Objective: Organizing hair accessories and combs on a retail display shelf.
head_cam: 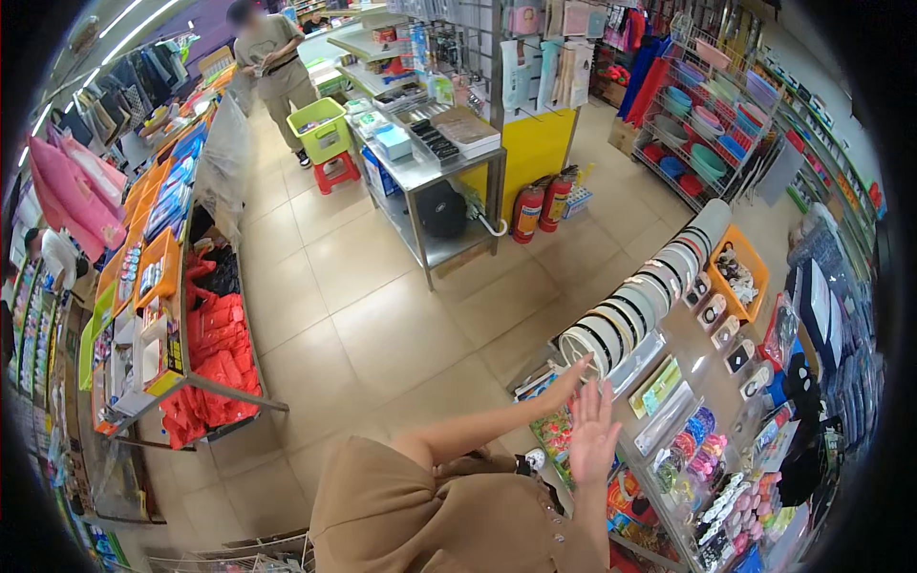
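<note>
My left hand (573, 379) is at the near end of a long roll of headbands (623, 315), its fingers over the rim of a white headband (582, 347). Whether it grips that band or only touches it cannot be told. Just below it, my right hand (593, 433) is raised with the palm showing, the fingers stretched out and the thumb apart, holding nothing. The headbands are white, black, grey and tan, lined up along the edge of a display table (706, 344). Flat clear packages (658, 387) lie beside the roll.
Hair ties (698, 437), carded goods and an orange basket (738, 276) share the display table. Fire extinguishers (529, 213) stand by a metal table (444, 168). At left, a stall holds red garments (215, 358). A person (276, 64) stands in the far aisle, another at far left.
</note>
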The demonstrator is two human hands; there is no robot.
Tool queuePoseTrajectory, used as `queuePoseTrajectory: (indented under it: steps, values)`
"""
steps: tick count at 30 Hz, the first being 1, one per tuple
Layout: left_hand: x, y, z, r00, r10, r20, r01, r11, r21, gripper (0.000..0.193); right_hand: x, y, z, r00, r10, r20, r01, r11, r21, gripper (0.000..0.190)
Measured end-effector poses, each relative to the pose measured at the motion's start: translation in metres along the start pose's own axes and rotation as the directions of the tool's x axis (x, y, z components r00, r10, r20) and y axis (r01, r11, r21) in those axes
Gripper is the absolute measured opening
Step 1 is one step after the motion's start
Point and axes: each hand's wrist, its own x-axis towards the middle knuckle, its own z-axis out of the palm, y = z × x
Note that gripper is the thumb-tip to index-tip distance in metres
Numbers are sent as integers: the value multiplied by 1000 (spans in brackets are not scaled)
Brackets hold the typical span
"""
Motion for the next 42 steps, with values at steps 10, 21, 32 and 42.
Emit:
queuePoseTrajectory:
  steps: [10,21,32,42]
  values:
    - [-49,3,70,849,-56,526,441,623,-646,60,-20,-7,-15,876,-314,366,259,-334,-906,55]
    - [-102,-14,152,421,-327,846,786,597,-160,61,-174,-28,-120,649,-624,-436,-65,525,-849,43]
    - [-198,-55,335,200,-589,783,398,779,484,38,-420,-31,-160,261,-614,-745,-376,646,-664,41]
    - [-241,-111,459,-68,-610,789,91,784,614,38,-572,2,-168,-291,-538,-791,-350,829,-435,38]
